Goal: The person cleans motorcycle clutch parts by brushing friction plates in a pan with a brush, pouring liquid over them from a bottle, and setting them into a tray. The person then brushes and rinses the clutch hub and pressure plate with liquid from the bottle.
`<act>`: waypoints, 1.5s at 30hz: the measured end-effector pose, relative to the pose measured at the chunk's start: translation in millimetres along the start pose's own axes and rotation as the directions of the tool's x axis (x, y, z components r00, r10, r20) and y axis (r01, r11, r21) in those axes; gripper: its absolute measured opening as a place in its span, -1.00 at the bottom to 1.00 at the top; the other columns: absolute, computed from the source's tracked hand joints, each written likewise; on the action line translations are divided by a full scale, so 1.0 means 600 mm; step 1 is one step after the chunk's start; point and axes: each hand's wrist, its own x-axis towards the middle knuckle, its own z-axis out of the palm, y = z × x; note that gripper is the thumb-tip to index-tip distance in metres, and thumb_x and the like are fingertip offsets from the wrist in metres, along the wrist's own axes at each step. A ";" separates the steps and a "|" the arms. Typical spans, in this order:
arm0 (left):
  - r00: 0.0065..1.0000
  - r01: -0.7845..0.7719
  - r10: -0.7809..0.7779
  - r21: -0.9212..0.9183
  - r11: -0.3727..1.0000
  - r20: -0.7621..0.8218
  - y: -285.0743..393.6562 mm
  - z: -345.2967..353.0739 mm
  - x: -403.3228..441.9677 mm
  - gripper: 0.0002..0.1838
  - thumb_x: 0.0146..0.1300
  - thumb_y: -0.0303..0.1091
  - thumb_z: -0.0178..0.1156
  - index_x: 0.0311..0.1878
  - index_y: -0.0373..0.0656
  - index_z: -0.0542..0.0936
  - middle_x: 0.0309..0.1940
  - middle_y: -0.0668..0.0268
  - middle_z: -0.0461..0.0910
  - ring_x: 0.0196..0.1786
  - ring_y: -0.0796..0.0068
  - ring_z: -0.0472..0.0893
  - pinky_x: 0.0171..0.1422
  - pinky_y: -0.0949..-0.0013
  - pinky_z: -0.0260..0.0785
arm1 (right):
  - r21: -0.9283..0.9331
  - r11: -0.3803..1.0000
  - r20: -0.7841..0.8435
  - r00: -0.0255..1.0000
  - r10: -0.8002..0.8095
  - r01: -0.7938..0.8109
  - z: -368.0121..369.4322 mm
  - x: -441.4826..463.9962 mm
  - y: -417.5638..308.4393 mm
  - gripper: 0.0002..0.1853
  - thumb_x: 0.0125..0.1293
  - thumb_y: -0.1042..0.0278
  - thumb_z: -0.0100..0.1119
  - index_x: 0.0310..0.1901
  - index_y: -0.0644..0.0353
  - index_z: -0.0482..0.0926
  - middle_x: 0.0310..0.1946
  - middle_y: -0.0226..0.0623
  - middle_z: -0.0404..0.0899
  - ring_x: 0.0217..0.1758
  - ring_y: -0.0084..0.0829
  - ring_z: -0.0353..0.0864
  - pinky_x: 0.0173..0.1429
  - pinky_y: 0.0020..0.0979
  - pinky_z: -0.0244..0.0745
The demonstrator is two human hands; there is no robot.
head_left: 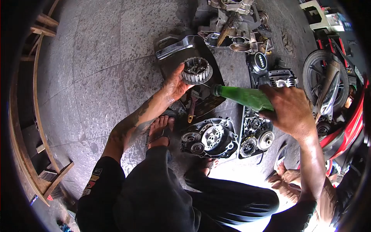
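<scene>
1. Left hand [177, 86]: closed on the rim of a slotted metal drum [196, 69], thumb up along its near side, open face of the drum upward. Drum is held above a dark tray [212, 99].
2. Right hand [291, 110]: wrapped round the base end of a green bottle [245, 96]. Bottle lies nearly level, its neck toward the drum. A thin streak shows between mouth and drum; cannot tell whether they touch.
3. Below the drum: brush [193, 105], bristles toward the drum, its handle pointing back at the wearer. Lies between the drum and the geared cover [210, 137].
4. Geared cover sits on the floor, in front of the wearer's feet. Just right of it, a second engine case [257, 137] with gears, partly under the bottle and right hand in this view.
5. Far side: silver-edged part [174, 47] at the tray's far left; large engine casings [239, 34] beyond, to the right. "YAMAHA" cover [259, 62] and finned metal part [282, 78] lie past the bottle, close to the right hand.
6. Right edge: wheel [322, 77], red bodywork [349, 127]; nearer, another person's tan-clad leg [326, 193], beside the wearer's right forearm.
7. Left edge: wooden frame [36, 116], well apart from the work.
</scene>
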 end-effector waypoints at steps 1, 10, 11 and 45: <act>1.000 -0.018 0.018 0.027 0.999 0.010 0.001 0.003 -0.001 -0.46 0.44 -0.04 0.06 0.31 -0.23 0.34 0.22 0.13 0.48 0.26 0.24 0.51 0.42 0.02 0.31 | 0.000 1.000 0.001 1.000 0.001 -0.001 0.004 -0.002 0.007 -0.47 -0.02 0.18 0.46 0.01 0.15 0.53 -0.40 -0.11 0.66 -0.29 -0.09 0.68 -0.19 -0.12 0.50; 0.986 0.090 -0.087 -0.016 0.996 0.145 0.026 -0.001 -0.001 -0.48 0.47 -0.01 -0.07 0.31 -0.16 0.37 0.23 0.18 0.49 0.25 0.26 0.52 0.38 0.04 0.33 | 0.055 0.998 -0.140 0.989 0.048 -0.040 -0.022 -0.012 0.026 -0.51 -0.07 0.26 0.46 -0.05 0.17 0.56 -0.37 -0.06 0.65 -0.28 -0.01 0.65 -0.16 -0.06 0.47; 0.976 0.103 -0.095 -0.036 0.994 0.194 0.027 -0.001 -0.001 -0.48 0.47 -0.01 -0.06 0.31 -0.16 0.37 0.23 0.18 0.50 0.25 0.25 0.52 0.37 0.03 0.32 | 0.044 0.997 -0.105 0.992 0.062 -0.058 -0.023 -0.014 0.023 -0.50 -0.07 0.26 0.46 -0.04 0.16 0.56 -0.37 -0.06 0.65 -0.27 -0.01 0.65 -0.16 -0.06 0.47; 0.716 -0.678 0.010 0.698 -0.229 0.698 0.055 0.036 -0.024 -0.50 0.33 -0.17 0.20 0.18 -0.30 0.38 0.14 0.08 0.34 0.17 0.10 0.46 0.22 0.21 0.36 | -0.004 1.000 -0.083 0.997 -0.007 0.007 -0.035 -0.008 0.010 -0.60 0.04 0.17 0.43 -0.12 0.16 0.58 -0.39 -0.20 0.64 -0.27 -0.17 0.67 -0.15 -0.18 0.51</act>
